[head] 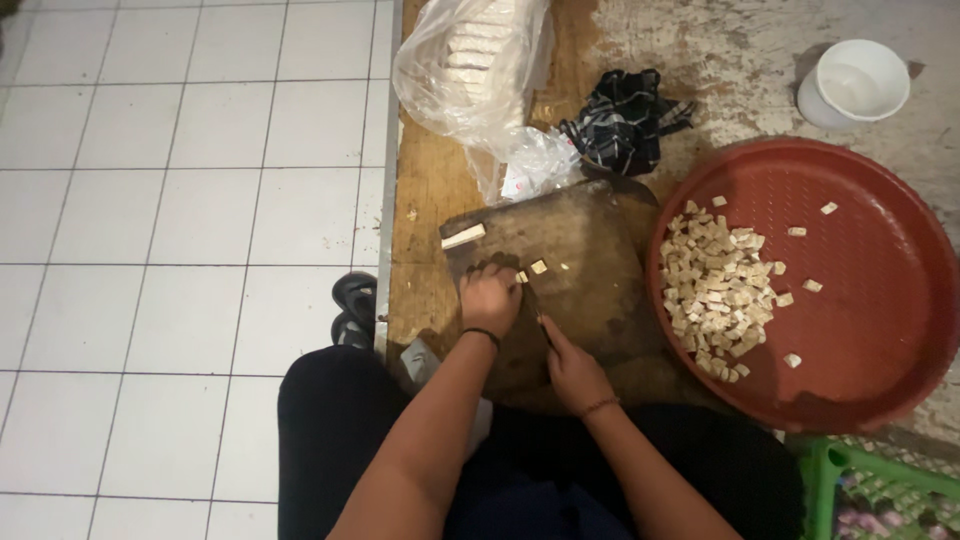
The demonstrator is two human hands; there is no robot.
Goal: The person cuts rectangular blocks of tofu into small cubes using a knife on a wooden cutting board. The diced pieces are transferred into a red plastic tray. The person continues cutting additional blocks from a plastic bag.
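The left hand (490,297) lies curled, fingers bent down, pressing on pale food at the near left part of a dark, worn, round wooden cutting board (590,250). The right hand (572,372) is closed around the handle of a knife (541,322), its blade mostly hidden between the two hands. A few small pale cubes (538,267) lie on the board just beyond the left hand, and a pale strip (463,236) rests at the board's far left edge. To the right, touching the board, a large round red plastic tray (880,300) holds a heap of pale cut cubes (715,290). A clear plastic bag (470,65), a dark checked cloth (625,120) and a white cup (855,85) sit farther back on the table (425,190).
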